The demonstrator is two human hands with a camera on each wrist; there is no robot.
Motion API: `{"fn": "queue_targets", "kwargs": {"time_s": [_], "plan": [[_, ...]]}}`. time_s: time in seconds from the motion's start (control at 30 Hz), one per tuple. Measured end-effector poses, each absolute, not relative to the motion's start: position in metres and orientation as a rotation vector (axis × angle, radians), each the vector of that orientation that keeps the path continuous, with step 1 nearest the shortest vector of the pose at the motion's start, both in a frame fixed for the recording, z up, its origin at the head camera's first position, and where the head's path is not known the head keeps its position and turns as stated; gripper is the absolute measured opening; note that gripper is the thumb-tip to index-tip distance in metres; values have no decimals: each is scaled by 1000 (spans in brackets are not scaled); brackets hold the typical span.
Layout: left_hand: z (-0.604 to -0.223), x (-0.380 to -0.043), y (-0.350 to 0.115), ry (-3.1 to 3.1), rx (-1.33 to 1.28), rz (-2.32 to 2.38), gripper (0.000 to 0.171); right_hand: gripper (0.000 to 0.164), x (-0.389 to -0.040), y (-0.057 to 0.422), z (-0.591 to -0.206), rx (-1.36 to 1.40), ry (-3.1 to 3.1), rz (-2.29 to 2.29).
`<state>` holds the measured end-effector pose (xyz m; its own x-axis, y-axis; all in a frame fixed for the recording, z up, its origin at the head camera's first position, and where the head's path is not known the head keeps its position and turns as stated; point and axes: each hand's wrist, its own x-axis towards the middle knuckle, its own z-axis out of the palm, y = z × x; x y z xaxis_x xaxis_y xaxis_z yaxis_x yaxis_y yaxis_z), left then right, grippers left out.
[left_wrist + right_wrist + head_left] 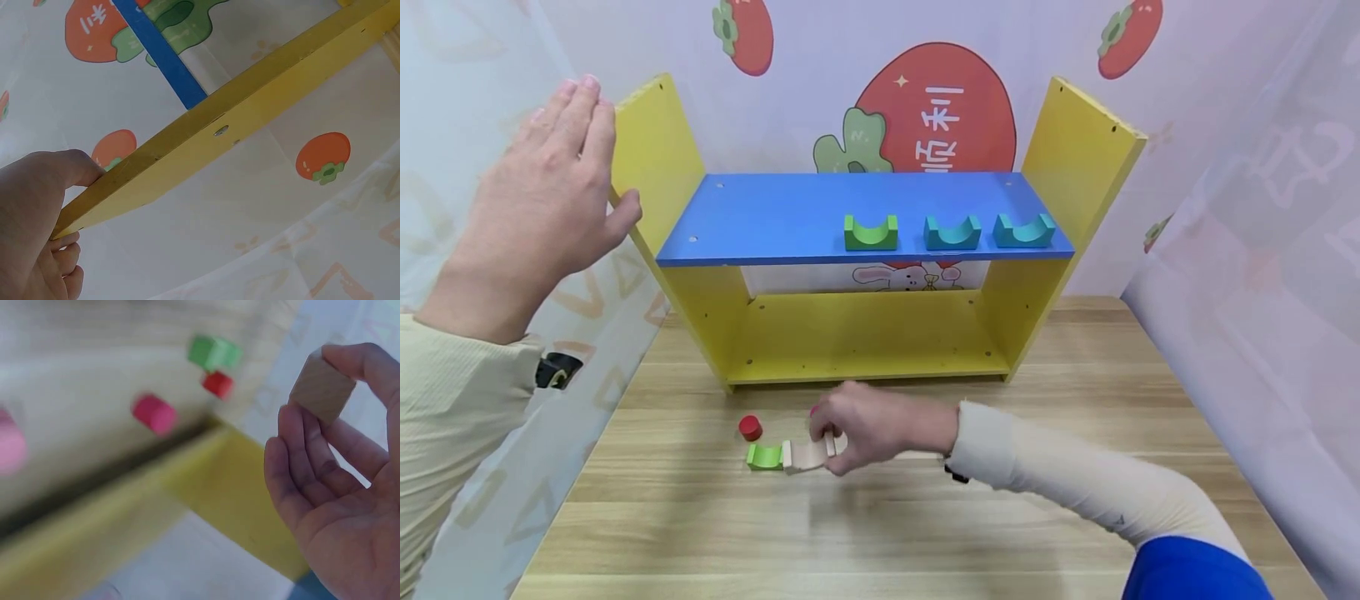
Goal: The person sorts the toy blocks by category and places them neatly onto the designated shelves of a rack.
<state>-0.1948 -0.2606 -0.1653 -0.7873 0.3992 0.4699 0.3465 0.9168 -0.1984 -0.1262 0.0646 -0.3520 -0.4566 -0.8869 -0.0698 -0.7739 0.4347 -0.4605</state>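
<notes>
My right hand [868, 425] pinches a plain wooden block [808, 455] with a scooped top, low over the table in front of the shelf. In the right wrist view, thumb and fingers hold this wooden block [323, 389], its square end showing. Left of it is a light green scooped block [765, 457], with a red cylinder [750, 427] just behind. A magenta cylinder [153, 414] shows blurred in the right wrist view; my right hand mostly hides it in the head view. My left hand [550, 179] grips the shelf's yellow left side panel [156, 169], thumb and fingers on opposite faces.
The yellow shelf has a blue board [775, 212] carrying one green scooped block [871, 234] and two teal scooped blocks [952, 234] towards the right. Below is a yellow bottom board [865, 333]. A light pink piece [9, 444] shows at the right wrist view's edge. Printed cloth surrounds the table.
</notes>
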Motion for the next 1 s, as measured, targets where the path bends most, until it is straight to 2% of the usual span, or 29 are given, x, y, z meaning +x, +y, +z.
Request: {"fn": "queue_targets", "kwargs": {"time_s": [0.27, 0.53, 0.8, 1.0], "plan": [[-164, -193, -260, -2550, -549, 108, 83, 21, -145, 71, -271, -1457, 2412, -508], [-164, -192, -259, -2562, -542, 116, 82, 24, -160, 78, -205, -1519, 2495, -480], [-163, -193, -258, -2547, -556, 90, 82, 24, -178, 80, -160, -1516, 2584, -513], [-163, -194, -260, -2552, -539, 92, 83, 23, -198, 72, -144, -1483, 2633, -517]]}}
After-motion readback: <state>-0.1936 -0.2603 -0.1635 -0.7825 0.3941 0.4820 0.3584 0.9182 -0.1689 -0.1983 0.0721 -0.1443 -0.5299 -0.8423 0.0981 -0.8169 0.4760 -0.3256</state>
